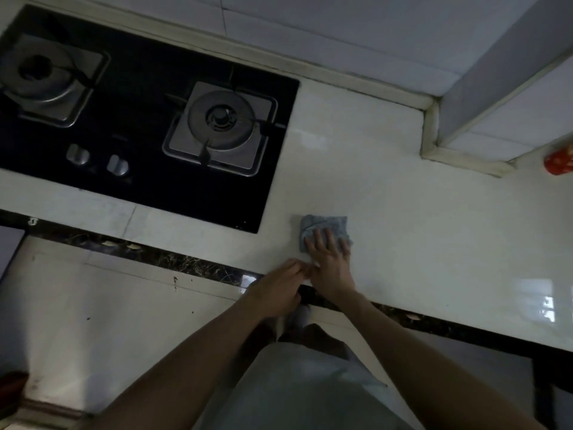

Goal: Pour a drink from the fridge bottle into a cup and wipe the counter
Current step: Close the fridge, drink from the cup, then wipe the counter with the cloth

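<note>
At the counter (403,231) front edge, left hand (279,288) sits against the right wrist, blurred, can't tell how its fingers lie. Right hand (330,262) just beyond: palm down, fingers straight, slightly apart, pressing grey cloth (324,223) flat on the counter, near the black gas hob (148,169) corner. Red object (559,159) far right, well apart.

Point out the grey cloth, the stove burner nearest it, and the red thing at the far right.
grey cloth (324,223): head view, on its bare far part.
burner (221,117): head view, on its round centre cap.
red thing (559,162): head view, on its visible middle at the frame edge.
</note>
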The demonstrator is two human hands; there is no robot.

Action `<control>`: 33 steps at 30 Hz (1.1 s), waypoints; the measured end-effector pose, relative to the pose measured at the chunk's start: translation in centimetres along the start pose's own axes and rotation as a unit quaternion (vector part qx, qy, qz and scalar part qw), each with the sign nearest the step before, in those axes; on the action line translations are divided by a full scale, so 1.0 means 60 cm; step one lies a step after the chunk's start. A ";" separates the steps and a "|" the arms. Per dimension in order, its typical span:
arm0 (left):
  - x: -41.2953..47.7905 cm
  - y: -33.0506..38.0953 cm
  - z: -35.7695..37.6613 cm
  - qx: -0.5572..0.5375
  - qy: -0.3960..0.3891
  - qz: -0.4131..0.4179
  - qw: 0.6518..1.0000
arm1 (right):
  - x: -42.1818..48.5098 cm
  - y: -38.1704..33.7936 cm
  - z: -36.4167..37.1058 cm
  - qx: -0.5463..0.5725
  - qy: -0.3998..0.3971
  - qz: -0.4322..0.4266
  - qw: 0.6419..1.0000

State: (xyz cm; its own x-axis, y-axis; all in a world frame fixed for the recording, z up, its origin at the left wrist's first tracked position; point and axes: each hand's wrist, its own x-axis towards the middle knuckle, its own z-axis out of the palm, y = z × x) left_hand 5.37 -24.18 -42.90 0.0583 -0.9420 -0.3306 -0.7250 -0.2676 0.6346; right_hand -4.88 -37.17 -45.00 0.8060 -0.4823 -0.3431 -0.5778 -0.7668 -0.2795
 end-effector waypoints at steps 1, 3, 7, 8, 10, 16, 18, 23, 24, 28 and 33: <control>0.000 -0.004 -0.002 -0.001 -0.001 0.002 1.000 | 0.015 -0.007 -0.002 -0.013 -0.006 -0.013 1.000; 0.003 -0.010 -0.005 0.008 0.002 0.001 1.000 | 0.051 -0.012 -0.015 -0.035 -0.032 -0.023 0.999; 0.023 -0.001 -0.020 0.063 -0.006 -0.020 0.998 | 0.131 -0.012 -0.061 -0.060 -0.053 -0.033 0.996; 0.031 0.003 -0.024 0.067 -0.006 -0.028 0.997 | 0.154 -0.011 -0.072 -0.064 -0.059 -0.031 0.996; 0.048 0.016 -0.026 0.088 -0.003 -0.023 0.996 | 0.202 -0.005 -0.091 -0.064 -0.063 -0.024 0.996; 0.113 0.068 -0.010 0.115 -0.025 -0.039 0.992 | 0.326 0.037 -0.144 -0.066 -0.053 -0.024 0.996; 0.143 0.087 0.001 0.136 -0.031 -0.052 0.989 | 0.361 0.056 -0.161 -0.065 -0.033 -0.035 0.997; 0.225 0.133 0.025 0.133 -0.032 -0.092 0.986 | 0.445 0.131 -0.202 -0.075 -0.010 -0.050 0.996; 0.239 0.144 0.031 0.136 -0.031 -0.100 0.985 | 0.455 0.145 -0.208 -0.070 -0.014 -0.054 0.996; 0.264 0.176 0.042 0.170 -0.042 -0.131 0.976 | 0.451 0.175 -0.205 -0.041 -0.003 -0.076 0.996; 0.268 0.185 0.011 0.173 -0.093 -0.143 0.970 | 0.328 0.273 -0.191 -0.004 0.040 -0.136 0.990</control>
State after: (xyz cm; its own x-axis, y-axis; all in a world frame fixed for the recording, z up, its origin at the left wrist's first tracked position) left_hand -2.17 -42.14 -41.63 0.1890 -0.7774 -0.5999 -0.8864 -0.3980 0.2365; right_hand 3.01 -64.07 -46.03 0.9397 -0.2887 -0.1835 -0.3366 -0.8760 -0.3455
